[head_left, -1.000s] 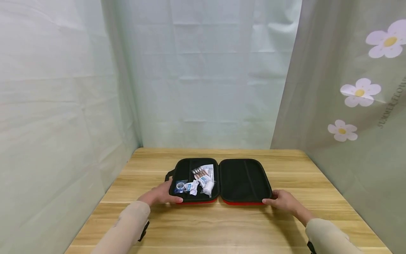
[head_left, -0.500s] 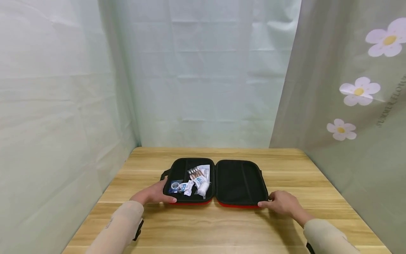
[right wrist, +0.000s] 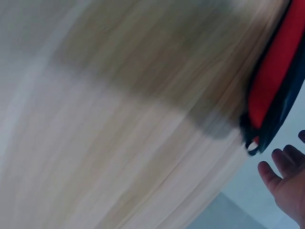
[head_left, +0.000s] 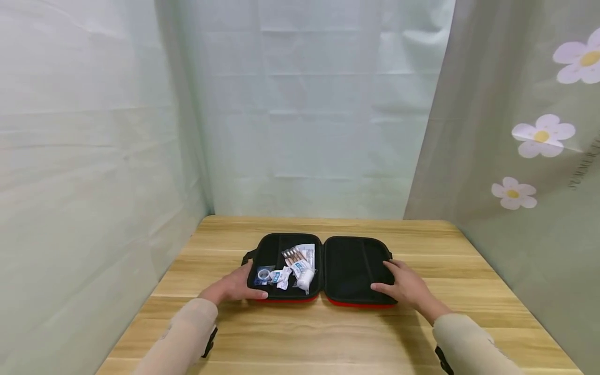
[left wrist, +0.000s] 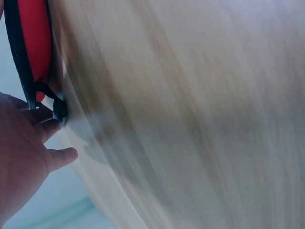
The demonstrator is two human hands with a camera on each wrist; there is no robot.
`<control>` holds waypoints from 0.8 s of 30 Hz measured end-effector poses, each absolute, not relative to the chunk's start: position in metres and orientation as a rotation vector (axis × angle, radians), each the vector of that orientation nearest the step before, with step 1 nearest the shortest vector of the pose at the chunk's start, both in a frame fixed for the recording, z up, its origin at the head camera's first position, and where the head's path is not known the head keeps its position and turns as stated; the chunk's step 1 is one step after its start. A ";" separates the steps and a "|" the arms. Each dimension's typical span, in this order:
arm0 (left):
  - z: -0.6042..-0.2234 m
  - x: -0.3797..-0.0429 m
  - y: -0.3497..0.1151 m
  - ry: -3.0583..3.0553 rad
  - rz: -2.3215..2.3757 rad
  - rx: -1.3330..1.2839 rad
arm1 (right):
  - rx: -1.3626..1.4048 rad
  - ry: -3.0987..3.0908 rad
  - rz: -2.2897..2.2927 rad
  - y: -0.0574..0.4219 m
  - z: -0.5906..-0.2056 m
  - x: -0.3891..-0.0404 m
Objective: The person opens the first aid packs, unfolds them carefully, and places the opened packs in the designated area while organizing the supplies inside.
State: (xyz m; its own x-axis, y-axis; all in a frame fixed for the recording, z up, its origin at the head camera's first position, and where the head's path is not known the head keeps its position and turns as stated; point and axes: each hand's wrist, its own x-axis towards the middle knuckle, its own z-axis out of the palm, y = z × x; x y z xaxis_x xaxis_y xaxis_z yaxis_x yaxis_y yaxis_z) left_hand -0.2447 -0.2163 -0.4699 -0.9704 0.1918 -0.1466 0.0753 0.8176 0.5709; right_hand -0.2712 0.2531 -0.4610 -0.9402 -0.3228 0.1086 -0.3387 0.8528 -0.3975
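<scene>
A first-aid case (head_left: 361, 271) with black lining and a red shell lies unfolded flat on the table in the head view. Its left half holds a roll of tape (head_left: 264, 274), small white packets (head_left: 281, 277), a pack of brown-and-white strips (head_left: 293, 255) and a bagged white roll (head_left: 305, 279). My left hand (head_left: 236, 284) grips the near left corner, thumb along the front edge. In the left wrist view its fingers reach the side by the black carry handle (left wrist: 59, 107). My right hand (head_left: 407, 284) spreads over the right half's outer edge, thumb and fingers apart.
The case stands on a wood-grain table (head_left: 323, 338). Pale curtains (head_left: 309, 114) enclose it at the back and both sides, the right one printed with flowers (head_left: 544, 136). In the right wrist view a small loop (right wrist: 251, 149) shows at the case's end.
My right hand has let go of the near right corner and shifted up and inward over the right half, fingers spreading. The left hand stays at its corner.
</scene>
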 end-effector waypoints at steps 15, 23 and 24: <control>-0.471 -0.237 -0.216 2.823 0.830 0.125 | 0.538 -2.833 1.173 0.145 -0.462 -0.274; -0.471 -0.237 -0.216 2.825 0.817 0.076 | 0.464 -2.733 1.448 0.107 -0.467 -0.271; -0.471 -0.237 -0.217 2.821 0.814 0.070 | 0.462 -2.723 1.458 0.104 -0.468 -0.270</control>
State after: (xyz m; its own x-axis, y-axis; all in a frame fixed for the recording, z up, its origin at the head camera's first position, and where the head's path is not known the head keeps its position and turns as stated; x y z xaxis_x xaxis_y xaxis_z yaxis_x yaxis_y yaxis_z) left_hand -0.2372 -0.2165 -0.4712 -0.9780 0.1016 -0.1820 -0.0109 0.8470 0.5315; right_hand -0.2705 0.1038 -0.4682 -0.9560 -0.2496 0.1540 -0.2666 0.5204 -0.8112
